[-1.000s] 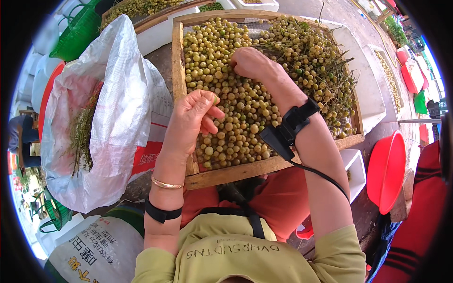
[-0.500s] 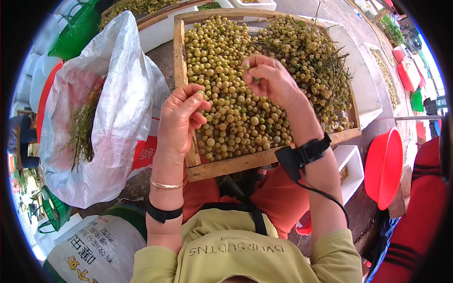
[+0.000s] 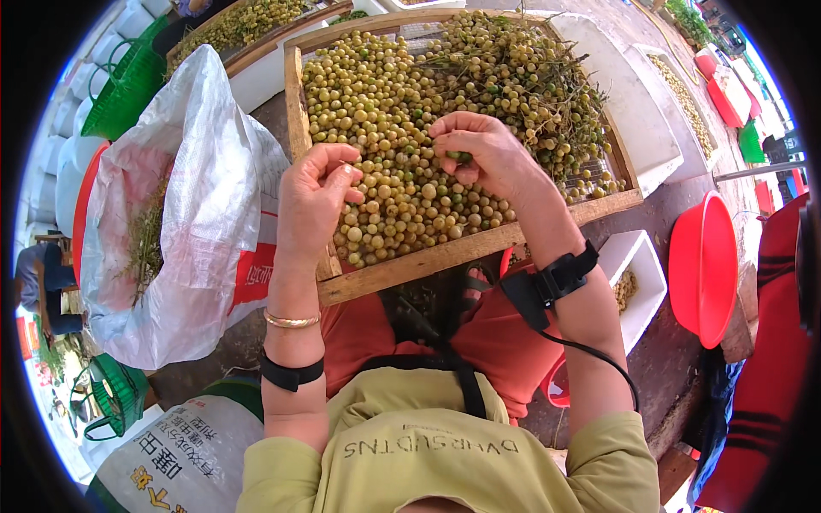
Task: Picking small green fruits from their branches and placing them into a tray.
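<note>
Left of our left hand [image 3: 312, 198], a white woven sack [image 3: 214, 171] is gaping, probably to keep its stems [image 3: 152, 244] within reach. That hand is holding thumb and forefinger close; we cannot tell whether they are gripping anything. Just right of it, loose yellow-green fruits [image 3: 398, 190] are lying in a wooden-framed mesh tray [image 3: 410, 272], its rim likely stopping them rolling. Our right hand [image 3: 483, 154] is curling around a green fruit [image 3: 463, 157], stemmed clusters [image 3: 547, 94] lying beyond it.

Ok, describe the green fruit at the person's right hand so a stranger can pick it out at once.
Find the large wooden-framed tray heaped with small round fruits. Over it is the right hand, whose forearm wears a black strapped-on device. The green fruit shows at that hand's curled fingers, its deep green standing out from the mostly yellowish-brown fruits around it.
</note>
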Available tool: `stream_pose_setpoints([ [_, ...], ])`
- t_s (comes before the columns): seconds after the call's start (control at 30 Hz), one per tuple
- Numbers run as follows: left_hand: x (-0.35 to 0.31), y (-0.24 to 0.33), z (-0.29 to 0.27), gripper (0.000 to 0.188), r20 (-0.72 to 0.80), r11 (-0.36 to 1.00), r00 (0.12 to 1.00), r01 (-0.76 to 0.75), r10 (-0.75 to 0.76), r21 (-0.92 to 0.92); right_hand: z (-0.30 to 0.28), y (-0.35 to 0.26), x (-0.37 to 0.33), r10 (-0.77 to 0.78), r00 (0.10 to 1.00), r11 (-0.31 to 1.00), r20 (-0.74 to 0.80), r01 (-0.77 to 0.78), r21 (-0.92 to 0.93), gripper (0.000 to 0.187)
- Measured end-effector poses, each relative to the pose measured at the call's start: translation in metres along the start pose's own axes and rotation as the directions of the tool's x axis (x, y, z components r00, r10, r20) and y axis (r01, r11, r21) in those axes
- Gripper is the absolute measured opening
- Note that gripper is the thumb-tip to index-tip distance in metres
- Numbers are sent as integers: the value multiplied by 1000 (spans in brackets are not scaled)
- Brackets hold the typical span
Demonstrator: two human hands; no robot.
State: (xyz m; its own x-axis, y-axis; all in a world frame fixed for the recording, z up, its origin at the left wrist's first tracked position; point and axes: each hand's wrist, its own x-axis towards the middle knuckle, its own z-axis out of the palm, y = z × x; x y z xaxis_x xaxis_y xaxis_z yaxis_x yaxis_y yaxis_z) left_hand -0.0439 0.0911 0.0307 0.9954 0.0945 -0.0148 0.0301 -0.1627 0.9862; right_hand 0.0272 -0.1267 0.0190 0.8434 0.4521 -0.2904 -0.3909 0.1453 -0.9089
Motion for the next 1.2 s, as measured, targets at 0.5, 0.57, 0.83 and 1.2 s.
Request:
stream_pose_setpoints([
  [0.5, -14, 0, 0, 13, -12, 998, 999, 38, -37, 43, 25, 14, 48, -121, 985, -29, 121, 118, -993, 20],
  [0.57, -14, 2, 10, 13, 62, 995, 998, 2, -8, 100, 12, 7, 38, -191, 974, 92, 123, 142, -986, 19],
  [0.83, 2, -8, 61, 20, 487, 675, 774, -612, 405, 411, -20, 13, -37, -170, 985, 357, -16, 47, -933, 15],
  [1.2, 15, -28, 53, 8, 410, 395, 847, -523, 339, 755, -15, 7, -56, -175, 975, 259, 138, 181, -949, 16],
])
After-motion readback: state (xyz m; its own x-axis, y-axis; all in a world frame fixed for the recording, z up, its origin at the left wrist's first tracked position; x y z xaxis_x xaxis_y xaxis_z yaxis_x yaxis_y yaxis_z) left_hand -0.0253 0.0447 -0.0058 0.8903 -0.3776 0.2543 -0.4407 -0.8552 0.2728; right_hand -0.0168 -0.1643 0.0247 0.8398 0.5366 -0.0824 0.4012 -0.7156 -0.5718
